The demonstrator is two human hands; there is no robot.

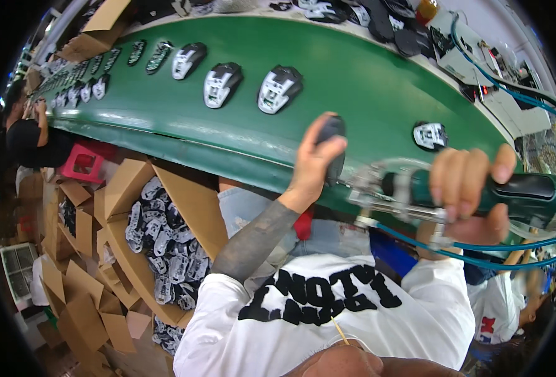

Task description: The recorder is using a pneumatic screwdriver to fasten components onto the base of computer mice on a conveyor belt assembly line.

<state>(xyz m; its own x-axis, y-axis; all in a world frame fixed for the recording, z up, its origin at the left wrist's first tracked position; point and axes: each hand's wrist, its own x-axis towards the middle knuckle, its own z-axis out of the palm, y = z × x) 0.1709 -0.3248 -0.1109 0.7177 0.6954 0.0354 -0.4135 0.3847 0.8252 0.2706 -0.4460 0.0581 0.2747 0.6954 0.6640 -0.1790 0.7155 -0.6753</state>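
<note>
My left hand (312,157) grips a dark computer mouse (333,135) on edge above the green conveyor belt (366,75). Its thumb and fingers are closed round the shell. In my right hand (466,182) is a dark green power screwdriver (529,191), held roughly level. The metal nose (369,185) of the driver points left at the lower end of the mouse; whether the bit touches it I cannot tell. Several black-and-white mouse assemblies lie on the belt, including one (280,89) beyond my left hand and one (430,136) beyond my right hand.
Blue air hoses (510,262) trail off right from the driver. An open cardboard box (124,251) full of mouse parts stands at left below the belt. A co-worker (26,125) sits at the belt's far left, near a pink stool (83,163). Equipment (479,75) lines the far right edge.
</note>
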